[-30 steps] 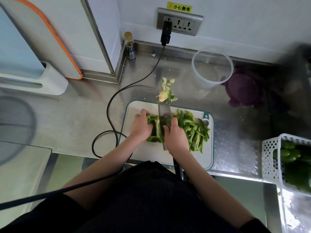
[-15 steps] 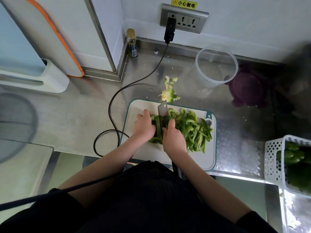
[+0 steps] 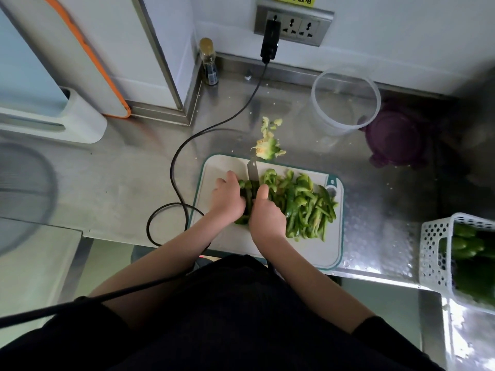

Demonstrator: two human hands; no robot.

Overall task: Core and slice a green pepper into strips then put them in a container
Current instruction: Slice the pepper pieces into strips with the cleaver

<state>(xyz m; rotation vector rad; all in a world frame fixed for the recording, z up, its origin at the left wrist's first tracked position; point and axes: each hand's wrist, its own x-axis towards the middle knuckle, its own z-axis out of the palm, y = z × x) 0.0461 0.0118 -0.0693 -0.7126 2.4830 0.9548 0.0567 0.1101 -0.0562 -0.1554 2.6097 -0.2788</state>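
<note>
A white cutting board (image 3: 225, 167) with a teal rim lies on the steel counter. My left hand (image 3: 227, 199) holds down a dark green pepper piece (image 3: 245, 195) on it, fingers curled over the piece. My right hand (image 3: 267, 215) grips a knife (image 3: 252, 171) whose blade stands upright in the pepper, tip pointing away from me. A heap of cut green strips (image 3: 305, 207) lies to the right of the blade. The pepper core (image 3: 267, 148) sits just beyond the board. A clear round container (image 3: 345, 100) stands at the back right.
A purple lid (image 3: 396, 140) lies beside the container. A white perforated basket (image 3: 439, 250) with whole green peppers stands at the right edge. A black cable (image 3: 182, 156) loops left of the board from the wall socket (image 3: 292, 25). A small bottle (image 3: 208, 62) stands in the corner.
The knife blade has shifted slightly left into the pepper piece and my left hand has edged back with it. The strip heap stays put.
</note>
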